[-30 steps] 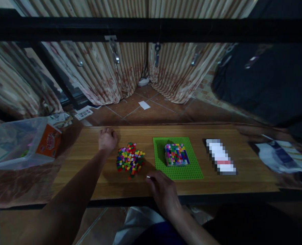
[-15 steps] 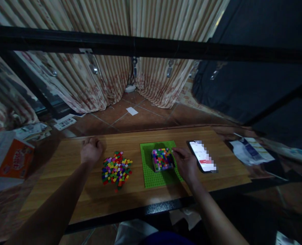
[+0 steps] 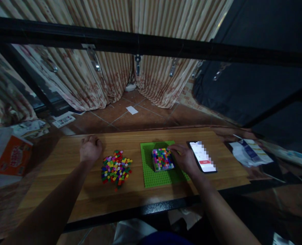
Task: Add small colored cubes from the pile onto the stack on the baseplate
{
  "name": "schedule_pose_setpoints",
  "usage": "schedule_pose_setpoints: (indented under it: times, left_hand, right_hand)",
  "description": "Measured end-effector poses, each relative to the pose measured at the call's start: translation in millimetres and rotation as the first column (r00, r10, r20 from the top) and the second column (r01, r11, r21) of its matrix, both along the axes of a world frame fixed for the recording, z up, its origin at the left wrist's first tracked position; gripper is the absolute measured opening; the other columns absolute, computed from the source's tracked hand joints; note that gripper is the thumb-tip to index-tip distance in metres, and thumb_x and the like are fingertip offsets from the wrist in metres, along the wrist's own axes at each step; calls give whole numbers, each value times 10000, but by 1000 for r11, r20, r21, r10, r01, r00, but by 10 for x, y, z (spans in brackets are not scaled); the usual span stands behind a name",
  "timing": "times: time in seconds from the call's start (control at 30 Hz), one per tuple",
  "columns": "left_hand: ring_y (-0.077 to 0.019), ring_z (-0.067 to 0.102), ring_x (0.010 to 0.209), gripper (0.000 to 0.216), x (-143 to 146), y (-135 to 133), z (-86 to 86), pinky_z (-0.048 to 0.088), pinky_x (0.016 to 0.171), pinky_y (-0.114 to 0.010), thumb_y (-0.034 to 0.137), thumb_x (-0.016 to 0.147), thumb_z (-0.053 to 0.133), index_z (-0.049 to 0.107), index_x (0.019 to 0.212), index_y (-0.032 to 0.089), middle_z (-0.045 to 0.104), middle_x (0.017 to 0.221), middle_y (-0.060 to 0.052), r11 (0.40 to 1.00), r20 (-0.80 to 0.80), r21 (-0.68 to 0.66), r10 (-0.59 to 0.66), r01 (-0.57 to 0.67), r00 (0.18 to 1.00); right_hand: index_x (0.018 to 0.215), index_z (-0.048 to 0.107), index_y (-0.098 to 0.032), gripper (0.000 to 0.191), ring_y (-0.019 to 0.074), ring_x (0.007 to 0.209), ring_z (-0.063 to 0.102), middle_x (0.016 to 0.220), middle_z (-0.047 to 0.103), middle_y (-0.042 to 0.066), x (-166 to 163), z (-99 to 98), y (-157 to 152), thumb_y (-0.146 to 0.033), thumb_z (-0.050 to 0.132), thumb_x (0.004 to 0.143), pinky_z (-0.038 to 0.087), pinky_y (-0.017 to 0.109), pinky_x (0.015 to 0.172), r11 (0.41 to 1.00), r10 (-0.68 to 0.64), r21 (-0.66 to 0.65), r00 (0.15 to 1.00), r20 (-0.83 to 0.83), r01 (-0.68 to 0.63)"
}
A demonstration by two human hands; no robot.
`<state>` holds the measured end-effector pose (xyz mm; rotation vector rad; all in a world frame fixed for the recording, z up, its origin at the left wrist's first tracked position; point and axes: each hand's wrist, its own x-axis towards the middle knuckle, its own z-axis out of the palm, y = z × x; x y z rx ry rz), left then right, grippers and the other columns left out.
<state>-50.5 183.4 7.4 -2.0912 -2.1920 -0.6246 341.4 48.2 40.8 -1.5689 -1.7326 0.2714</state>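
Note:
A block built of many small coloured toy bricks (image 3: 162, 160) stands on a green studded baseplate (image 3: 148, 178). My right hand (image 3: 185, 158) reaches in from the right, thumb and forefinger pinched at the block's far right corner. Whatever lies between those fingertips is too small to make out. On the far left of the table my left hand (image 3: 90, 148) rests with its fingers curled in, and nothing shows in it. Between that hand and the baseplate lies a loose pile of small bricks (image 3: 116, 169) in mixed colours.
To the right of the baseplate, a lit phone (image 3: 203, 157) lies on the wooden table (image 3: 130, 200). A clear bin with an orange label (image 3: 13, 156) stands beyond the left end. Plastic packaging (image 3: 250, 152) lies off the right end. A dark bar (image 3: 151, 42) crosses before the curtains.
My right hand has shifted slightly left and away from me, its fingertips now over the brick block's far right corner. My left hand stays in place. The view has tilted slightly.

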Motion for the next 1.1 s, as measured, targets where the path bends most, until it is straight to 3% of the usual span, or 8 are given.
schedule_pose_setpoints:
  times: [0.17,0.43,1.1]
  left_hand:
    - [-331,531,1114,359,-7,12,-7,437,981,-455,295,851,396,651,1034,121,638,1118,-160,1000,-11,11,-12,12,1000]
    - [-323,524,1122,356,-10,-4,10,447,965,-441,302,867,403,652,1056,132,629,1141,-154,1000,-8,-14,-10,10,1000]
    - [-328,520,1117,349,10,-15,46,452,946,-453,296,881,381,631,1055,125,622,1132,-173,999,-44,-41,-13,11,999]
  right_hand:
    - [948,749,-242,228,201,939,692,982,747,47,87,-53,42,-274,528,902,547,345,867,998,62,9,998,-16,-62]
    - [1276,615,-297,390,193,908,701,954,745,5,197,-37,118,-308,568,889,557,364,879,989,150,-5,988,-31,-150]
    - [1275,613,-277,361,205,987,683,1099,727,53,174,-8,143,-285,489,936,533,375,909,968,251,-9,958,142,-252]
